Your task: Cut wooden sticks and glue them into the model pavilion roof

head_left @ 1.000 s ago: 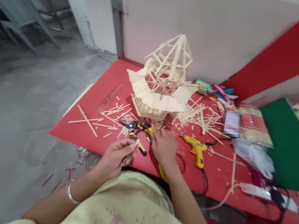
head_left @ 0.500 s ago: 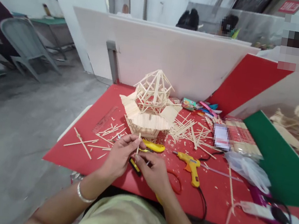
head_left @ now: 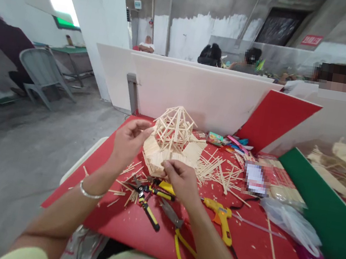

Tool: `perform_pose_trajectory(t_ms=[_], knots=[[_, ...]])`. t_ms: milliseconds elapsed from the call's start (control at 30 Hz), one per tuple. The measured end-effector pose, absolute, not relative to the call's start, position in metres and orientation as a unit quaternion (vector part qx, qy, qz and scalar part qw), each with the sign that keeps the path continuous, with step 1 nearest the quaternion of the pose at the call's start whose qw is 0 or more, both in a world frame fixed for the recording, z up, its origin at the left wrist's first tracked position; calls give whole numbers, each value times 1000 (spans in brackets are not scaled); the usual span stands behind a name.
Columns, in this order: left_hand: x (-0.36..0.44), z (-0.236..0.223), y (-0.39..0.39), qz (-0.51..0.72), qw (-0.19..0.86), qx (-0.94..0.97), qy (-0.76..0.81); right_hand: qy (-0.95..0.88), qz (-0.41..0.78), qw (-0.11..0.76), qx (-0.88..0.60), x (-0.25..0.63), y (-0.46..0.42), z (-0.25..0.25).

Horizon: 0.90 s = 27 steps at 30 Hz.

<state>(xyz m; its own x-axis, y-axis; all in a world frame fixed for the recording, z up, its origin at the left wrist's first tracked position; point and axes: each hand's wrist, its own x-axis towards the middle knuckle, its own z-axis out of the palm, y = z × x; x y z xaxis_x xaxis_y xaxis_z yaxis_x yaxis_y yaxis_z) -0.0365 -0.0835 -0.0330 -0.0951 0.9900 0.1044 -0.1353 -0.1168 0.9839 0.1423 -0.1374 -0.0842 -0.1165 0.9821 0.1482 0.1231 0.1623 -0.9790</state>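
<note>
My left hand [head_left: 129,142] is raised at the left of a wooden-stick model [head_left: 176,125], its fingers curved and apart with nothing visible in them. The model has an open frame roof over slatted panels. In front of it, my right hand [head_left: 182,181] pinches thumb and forefinger on a small wooden stick [head_left: 164,163], mostly hidden by the fingertips. Below the hands lie black-and-yellow pliers [head_left: 148,211], a yellow cutter knife [head_left: 166,186] and large yellow-handled shears [head_left: 185,247], partly under my right forearm.
Loose sticks [head_left: 219,172] are scattered over the red tabletop [head_left: 131,228]. A yellow glue gun [head_left: 220,216] with its cord lies right of my forearm. Further right are a plastic bag [head_left: 290,218], packs of sticks [head_left: 283,182] and a green board [head_left: 320,214]. White panels [head_left: 195,89] stand behind.
My view has tilted up. From working the pliers area, both hands met at a small stick, then parted: the left rose leftward and opened, the right moved up before the model.
</note>
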Motion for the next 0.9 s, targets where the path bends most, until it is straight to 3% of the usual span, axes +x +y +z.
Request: perform_pose_trajectory(t_ms=[200,500,900], knots=[[-29,-2,-20,487,506,571,426,-557,472,512,-452,136,-105,-64],[-15,4,11,369,560,594,445,-498,527,531,-439,136,-80,-87],[-9,10,15,361,568,587,450,-471,543,544,-432,135,-71,-88]])
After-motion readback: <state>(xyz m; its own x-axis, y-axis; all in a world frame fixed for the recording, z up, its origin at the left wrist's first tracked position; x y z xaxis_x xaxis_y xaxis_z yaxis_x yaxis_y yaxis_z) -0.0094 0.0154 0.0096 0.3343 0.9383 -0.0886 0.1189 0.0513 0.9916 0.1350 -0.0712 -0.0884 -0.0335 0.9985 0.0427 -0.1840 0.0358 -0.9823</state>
